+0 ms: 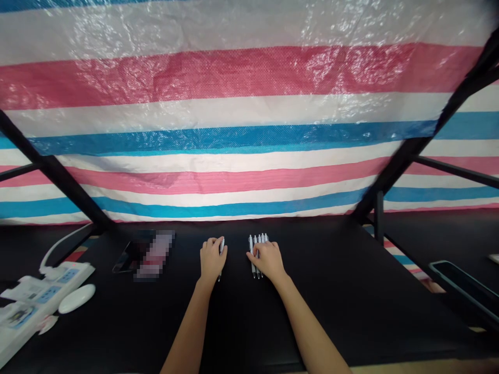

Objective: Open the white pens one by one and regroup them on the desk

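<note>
On the black table (351, 291), my left hand (211, 258) is closed around a single white pen (221, 248) that lies along the tabletop. A short way to its right, my right hand (268, 258) rests flat with spread fingers on a row of several white pens (258, 240) laid side by side. The pens' far ends stick out beyond my fingers; their near ends are partly hidden under the hand.
A dark phone (130, 254) lies at the left of the hands. A white power strip (35, 298) with a cable and a white oval object (77, 298) sit at the far left. A dark tray (463, 283) is at the right edge. A striped tarp (241, 119) and black frame bars stand behind.
</note>
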`<state>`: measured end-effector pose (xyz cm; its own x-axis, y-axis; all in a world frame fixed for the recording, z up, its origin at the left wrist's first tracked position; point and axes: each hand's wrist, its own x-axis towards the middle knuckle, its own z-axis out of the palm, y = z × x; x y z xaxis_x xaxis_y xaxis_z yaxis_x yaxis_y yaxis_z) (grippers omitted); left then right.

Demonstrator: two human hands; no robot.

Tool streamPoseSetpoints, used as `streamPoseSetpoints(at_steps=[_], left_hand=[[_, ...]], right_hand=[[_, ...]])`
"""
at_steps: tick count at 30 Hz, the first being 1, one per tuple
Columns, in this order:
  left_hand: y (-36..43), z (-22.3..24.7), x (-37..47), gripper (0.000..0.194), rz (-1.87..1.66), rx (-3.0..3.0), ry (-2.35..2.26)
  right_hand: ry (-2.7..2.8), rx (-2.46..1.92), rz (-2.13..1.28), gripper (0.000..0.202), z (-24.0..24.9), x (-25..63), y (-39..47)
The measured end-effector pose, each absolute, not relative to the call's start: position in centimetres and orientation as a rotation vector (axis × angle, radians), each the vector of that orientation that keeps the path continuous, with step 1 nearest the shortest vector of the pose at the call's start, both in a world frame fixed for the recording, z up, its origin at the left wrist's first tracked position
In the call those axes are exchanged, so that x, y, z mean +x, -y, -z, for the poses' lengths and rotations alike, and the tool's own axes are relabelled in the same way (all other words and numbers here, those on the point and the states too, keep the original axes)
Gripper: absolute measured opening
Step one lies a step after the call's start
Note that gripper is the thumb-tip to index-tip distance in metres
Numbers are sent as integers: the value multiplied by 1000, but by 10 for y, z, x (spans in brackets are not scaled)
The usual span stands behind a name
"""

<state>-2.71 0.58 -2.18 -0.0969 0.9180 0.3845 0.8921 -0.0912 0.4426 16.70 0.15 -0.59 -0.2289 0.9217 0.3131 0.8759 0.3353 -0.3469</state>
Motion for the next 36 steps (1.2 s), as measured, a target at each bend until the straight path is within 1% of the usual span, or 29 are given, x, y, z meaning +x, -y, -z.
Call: streamPoseSetpoints(at_steps=[4,7,10,15,20,26,28,33,36], left_hand=[[-6,17,-28,32,-1223,1974,-2037],[-5,10,-27,35,-1415,1782,-1917],[0,3,-24,39,-1424,1610,-1739],[5,-4,-15,43,-1488,1517,-1528],[4,0,-10,52,-1470,1519,-1413],[-1,7,-9,59,-1501,1768,-1300],[-1,7,-8,56,-1492,1814,-1356],[2,3,-4,43,-1468,1757,-1352],[2,2,-3,31,-1418,1755,-1323]], right_hand=[[2159,-1614,-73,26,5,162,0],[2172,-1657,-81,25,3,158,1],[2172,-1688,-88,24,2,155,2],[2112,-1653,-111,25,5,153,2],[1879,-1535,-312,30,-1,164,-2],[1610,-1265,-856,31,-3,180,-8],[1617,-1219,-896,31,-2,182,-8],[1742,-1215,-799,34,-4,179,-7],[1768,-1233,-815,34,-5,179,-7]])
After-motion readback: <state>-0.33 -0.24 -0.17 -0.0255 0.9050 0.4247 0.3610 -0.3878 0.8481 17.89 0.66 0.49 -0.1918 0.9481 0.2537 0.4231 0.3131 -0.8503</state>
